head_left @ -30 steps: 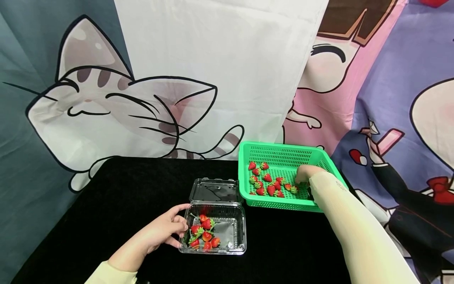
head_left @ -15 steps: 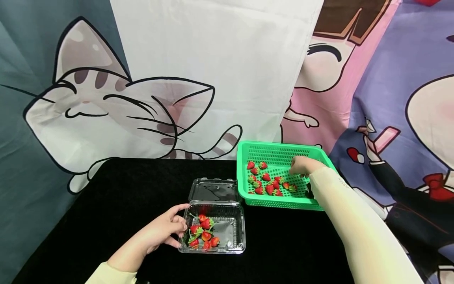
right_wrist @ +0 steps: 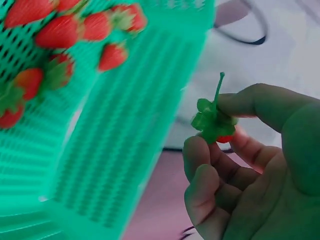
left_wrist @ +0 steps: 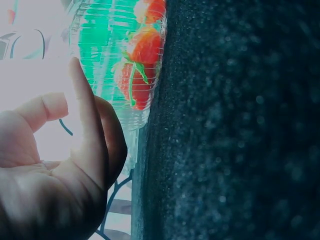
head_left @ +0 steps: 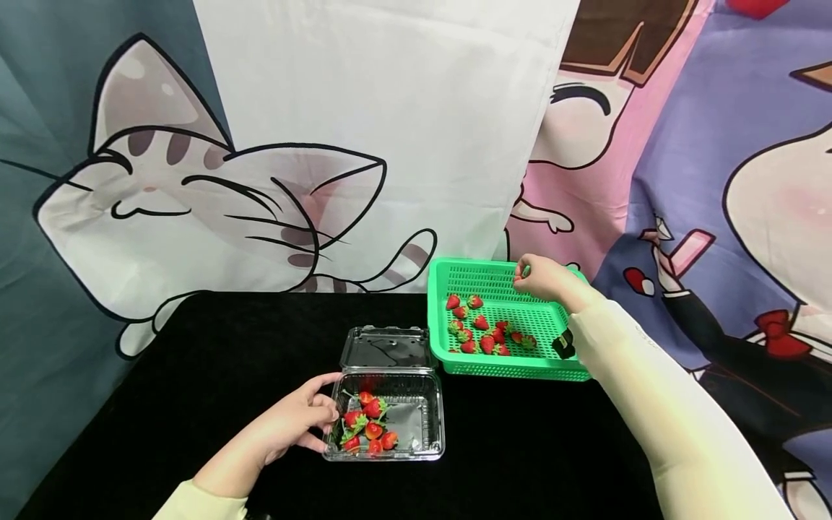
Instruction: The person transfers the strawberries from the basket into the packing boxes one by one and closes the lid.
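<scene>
My left hand (head_left: pixel 295 419) rests its fingers against the left side of a hinged clear plastic box (head_left: pixel 432 426). The box lies with its lid (head_left: pixel 390 349) folded back, and several strawberries (head_left: pixel 373 409) are in its left part. In the left wrist view, an extended finger (left_wrist: pixel 85 115) reaches to the outside of the ribbed wall. My right hand (head_left: pixel 546 278) is raised over the back of a green basket (head_left: pixel 513 368). Between thumb and fingertips it pinches a strawberry (right_wrist: pixel 215 122), whose green leaves and stem show; most of its red flesh is hidden.
More strawberries (head_left: pixel 487 344) lie in the basket's left and front part. The basket stands behind and right of the box on a black cloth (head_left: pixel 214 361). A printed curtain (head_left: pixel 455 130) hangs close behind.
My right hand has come up from the basket floor, moving back and slightly left, with a strawberry in its fingertips. The left hand keeps its place at the box. The view has shifted slightly.
</scene>
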Available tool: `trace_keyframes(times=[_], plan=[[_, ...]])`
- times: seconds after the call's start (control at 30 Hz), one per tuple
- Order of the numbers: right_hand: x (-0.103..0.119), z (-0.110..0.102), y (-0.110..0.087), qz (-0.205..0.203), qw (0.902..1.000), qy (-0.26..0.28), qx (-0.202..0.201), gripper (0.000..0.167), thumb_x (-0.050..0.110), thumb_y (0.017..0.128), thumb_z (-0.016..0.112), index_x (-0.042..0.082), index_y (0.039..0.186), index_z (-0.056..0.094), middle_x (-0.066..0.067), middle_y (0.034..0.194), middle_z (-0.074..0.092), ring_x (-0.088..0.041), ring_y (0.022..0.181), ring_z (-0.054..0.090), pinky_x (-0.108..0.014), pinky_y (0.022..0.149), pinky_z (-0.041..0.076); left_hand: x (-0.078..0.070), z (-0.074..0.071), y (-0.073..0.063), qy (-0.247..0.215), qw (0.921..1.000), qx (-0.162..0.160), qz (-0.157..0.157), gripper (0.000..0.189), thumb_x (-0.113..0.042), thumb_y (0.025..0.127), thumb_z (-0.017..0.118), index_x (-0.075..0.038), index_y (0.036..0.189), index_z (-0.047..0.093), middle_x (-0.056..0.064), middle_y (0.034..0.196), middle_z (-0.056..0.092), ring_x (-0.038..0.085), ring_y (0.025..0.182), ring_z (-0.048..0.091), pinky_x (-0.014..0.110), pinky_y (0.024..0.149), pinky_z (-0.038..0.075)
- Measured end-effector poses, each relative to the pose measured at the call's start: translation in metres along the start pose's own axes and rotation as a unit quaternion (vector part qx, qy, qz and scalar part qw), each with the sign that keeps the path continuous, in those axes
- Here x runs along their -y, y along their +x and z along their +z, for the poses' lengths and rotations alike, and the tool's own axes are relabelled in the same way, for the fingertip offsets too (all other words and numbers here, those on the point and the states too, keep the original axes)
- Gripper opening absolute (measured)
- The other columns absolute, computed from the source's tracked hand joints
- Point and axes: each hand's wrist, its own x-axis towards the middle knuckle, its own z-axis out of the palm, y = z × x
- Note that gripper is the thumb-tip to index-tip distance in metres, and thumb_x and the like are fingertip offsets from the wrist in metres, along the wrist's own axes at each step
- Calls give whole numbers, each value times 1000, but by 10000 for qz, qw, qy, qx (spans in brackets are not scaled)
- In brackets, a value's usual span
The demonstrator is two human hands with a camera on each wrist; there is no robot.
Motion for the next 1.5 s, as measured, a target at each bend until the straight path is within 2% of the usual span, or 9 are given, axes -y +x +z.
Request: trace_keyframes(times=[0.17,0.3,0.43,0.63,0.73,0.87,1.0,1.3,1.5], plan=[[39,-2,-22,-275,9993,38,-250,20,24,92,65,10,101,54,-9,97,66,-23,77,57,-37,69,45,0,-1,0,-18,10000,1,-17,74,-8,90,62,-9,154,23,11,98,58,20,81,54,37,57,59],[74,8,-42,-590,9979,-66,-239,24,26,93,65,13,112,56,-5,100,67,-20,74,60,-37,69,48,0,-1,0,-21,10000,-3,-11,75,-7,90,62,-9,154,23,11,97,58,20,81,55,37,58,59],[101,30,-64,-1140,9929,-228,-266,30,25,93,66,18,122,60,2,98,67,-13,61,58,-34,66,50,0,0,0,-1,10000,-6,-12,75,-7,90,62,-9,154,23,11,96,58,20,80,55,37,58,59],[127,74,-87,-2233,9730,-576,-102,18,20,90,68,17,107,69,10,92,67,-6,69,60,-28,68,52,1,0,-1,11,10000,-27,-7,74,-7,90,61,-9,154,23,11,97,58,20,80,54,37,58,59],[135,97,-95,-2444,9657,-862,177,18,23,89,70,20,106,68,13,93,66,-6,78,58,-27,69,51,0,0,-2,19,10000,-34,2,74,-7,91,61,-8,154,23,10,97,57,20,80,54,37,58,59],[138,124,-100,-2728,9535,-1122,612,20,21,88,71,19,106,64,14,84,62,-4,70,53,-24,63,48,-1,1,-3,34,10000,-34,57,73,-7,90,61,-7,153,24,10,96,57,20,80,54,37,57,59],[138,144,-103,-2901,9433,-1338,898,17,17,85,73,21,94,60,16,76,57,-1,63,50,-19,58,44,-1,2,-4,28,9999,-4,100,73,-7,90,61,-6,153,24,10,96,57,19,79,54,36,57,59],[136,166,-102,-3468,9122,-1709,1358,17,19,84,75,28,94,65,20,85,62,5,73,53,-14,64,45,-2,2,-4,42,9999,-27,104,73,-7,90,61,-7,153,24,11,96,57,20,80,54,36,57,59],[137,177,-101,-3497,9033,-1801,1715,17,23,85,76,29,97,66,19,84,61,5,72,53,-15,64,45,-1,2,-4,48,9999,23,128,74,-7,90,61,-6,153,23,11,96,58,19,80,54,36,57,59]])
